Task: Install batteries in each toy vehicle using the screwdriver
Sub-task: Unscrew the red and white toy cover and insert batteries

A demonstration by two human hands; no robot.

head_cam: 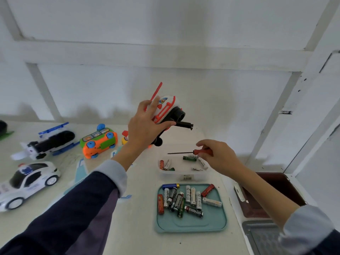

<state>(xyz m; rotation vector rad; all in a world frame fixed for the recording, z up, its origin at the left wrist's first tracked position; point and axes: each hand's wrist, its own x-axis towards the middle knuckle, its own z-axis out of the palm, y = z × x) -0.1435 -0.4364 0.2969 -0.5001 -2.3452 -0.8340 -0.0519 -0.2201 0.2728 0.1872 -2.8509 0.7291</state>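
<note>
Battery tray (217, 224) below both hands. Left hand (145, 129) grips red-white toy (165, 109) raised, underside reachable; right hand (219, 157) pinches screwdriver (184, 152), tip toward toy.

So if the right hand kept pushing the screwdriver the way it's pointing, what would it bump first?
The right hand holds the screwdriver with its tip pointing left, above the clear tub. Going straight on, it would probably meet the left wrist first, though depth is hard to judge.

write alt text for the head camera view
A person's left hand holds a white and red toy helicopter above a table while the right hand grips a red-handled screwdriver. Below lie a teal tray of batteries and other toy vehicles.
</note>
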